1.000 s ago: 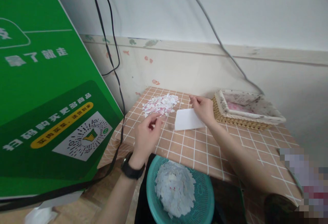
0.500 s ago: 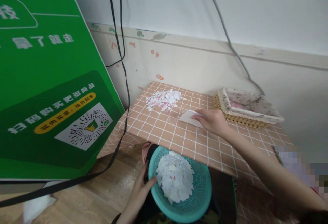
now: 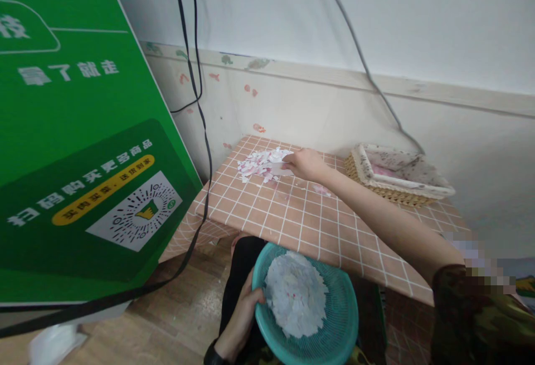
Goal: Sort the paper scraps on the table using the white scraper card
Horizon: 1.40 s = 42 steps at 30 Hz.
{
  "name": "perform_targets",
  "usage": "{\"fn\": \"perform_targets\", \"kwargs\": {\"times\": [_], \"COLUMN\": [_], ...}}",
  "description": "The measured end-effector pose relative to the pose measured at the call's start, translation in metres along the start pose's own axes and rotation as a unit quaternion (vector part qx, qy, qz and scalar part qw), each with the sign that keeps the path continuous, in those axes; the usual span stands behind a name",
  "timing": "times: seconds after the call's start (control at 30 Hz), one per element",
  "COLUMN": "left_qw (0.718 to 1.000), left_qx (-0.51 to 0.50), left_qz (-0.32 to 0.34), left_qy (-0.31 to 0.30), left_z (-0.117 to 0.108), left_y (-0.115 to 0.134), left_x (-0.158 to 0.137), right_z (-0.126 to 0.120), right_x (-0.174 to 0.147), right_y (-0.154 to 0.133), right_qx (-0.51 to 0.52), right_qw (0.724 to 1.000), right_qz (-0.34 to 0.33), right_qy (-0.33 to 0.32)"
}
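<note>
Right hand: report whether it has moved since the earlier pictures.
Yes: judged against the wicker basket, the right hand has moved left, away from it and to the paper scraps.

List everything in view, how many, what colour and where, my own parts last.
Tablecloth: one, brown with white grid, centre
Paper scraps: many, white and pink, tablecloth's far left
Card: one, white, at the scraps
Wicker basket: one, tan, tablecloth's back right
Mesh basket: one, teal, below tablecloth's near edge
Pale flakes: many, whitish, in mesh basket
Board: one, green, left
Wall: one, whitish, background
Cords: at least two, black, left
Cable: one, grey, against wall
Floor: one, brown, lower left
Unclear item: one, white, floor
Left grip: one, bare, on mesh basket's rim
Right grip: one, bare, holding card
Wristband: one, black, left wrist
Sleeve: one, camouflage, right arm
Trouser leg: one, black, beside mesh basket
</note>
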<state>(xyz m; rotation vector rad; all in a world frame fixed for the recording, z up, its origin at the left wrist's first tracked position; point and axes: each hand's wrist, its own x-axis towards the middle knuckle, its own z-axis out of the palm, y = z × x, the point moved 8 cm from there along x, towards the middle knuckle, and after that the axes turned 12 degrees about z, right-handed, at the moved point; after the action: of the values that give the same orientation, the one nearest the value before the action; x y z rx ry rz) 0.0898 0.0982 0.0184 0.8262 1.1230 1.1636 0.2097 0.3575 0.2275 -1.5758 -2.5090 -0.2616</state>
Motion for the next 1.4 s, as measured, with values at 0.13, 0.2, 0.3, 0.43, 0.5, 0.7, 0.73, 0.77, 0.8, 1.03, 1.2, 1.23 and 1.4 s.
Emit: {"fn": "perform_targets", "kwargs": {"times": [0.13, 0.2, 0.3, 0.43, 0.5, 0.7, 0.73, 0.77, 0.8, 1.03, 1.2, 1.23, 1.4], "left_qw": [1.000, 1.000, 1.000, 1.000, 1.000, 0.998, 0.997, 0.996, 0.994, 0.985, 0.985, 0.986, 0.986], "left_qx": [-0.007, 0.003, 0.005, -0.006, -0.014, -0.064, -0.076, -0.089, -0.103, -0.163, -0.163, -0.161, -0.154], "left_qz": [-0.003, -0.003, -0.001, -0.015, -0.025, -0.018, -0.013, -0.005, 0.004, 0.018, 0.008, 0.005, 0.001], "left_qy": [0.006, 0.009, 0.005, 0.006, 0.005, 0.023, 0.028, 0.033, 0.039, 0.048, 0.046, 0.050, 0.061], "left_z": [-0.004, -0.004, -0.003, -0.012, -0.020, -0.043, -0.045, -0.047, -0.049, -0.053, -0.051, -0.052, -0.052], "left_y": [-0.008, -0.008, -0.007, -0.018, -0.028, -0.047, -0.049, -0.051, -0.052, -0.055, -0.054, -0.054, -0.057], "left_x": [0.001, 0.000, -0.002, -0.002, -0.001, 0.000, 0.001, 0.002, 0.003, 0.006, 0.006, 0.006, 0.008], "right_z": [-0.004, -0.003, 0.001, 0.002, -0.001, -0.019, -0.022, -0.024, -0.024, -0.011, -0.019, -0.021, -0.021], "right_x": [-0.002, -0.003, -0.002, -0.004, -0.007, -0.021, -0.022, -0.023, -0.024, -0.038, -0.060, -0.063, -0.070], "right_y": [0.004, 0.005, 0.004, 0.000, 0.001, 0.010, 0.012, 0.014, 0.015, 0.027, 0.049, 0.054, 0.061], "right_qx": [-0.010, -0.005, 0.008, 0.008, 0.007, -0.006, -0.011, -0.016, -0.020, -0.028, -0.022, -0.021, -0.012], "right_qw": [1.000, 1.000, 1.000, 1.000, 1.000, 0.997, 0.997, 0.998, 0.998, 0.999, 0.999, 0.999, 0.998], "right_qz": [0.000, 0.004, 0.006, -0.006, -0.018, -0.051, -0.048, -0.043, -0.036, 0.014, 0.026, 0.036, 0.065], "right_qy": [0.010, 0.006, -0.007, -0.018, -0.024, -0.057, -0.057, -0.054, -0.046, -0.032, -0.037, -0.031, -0.019]}}
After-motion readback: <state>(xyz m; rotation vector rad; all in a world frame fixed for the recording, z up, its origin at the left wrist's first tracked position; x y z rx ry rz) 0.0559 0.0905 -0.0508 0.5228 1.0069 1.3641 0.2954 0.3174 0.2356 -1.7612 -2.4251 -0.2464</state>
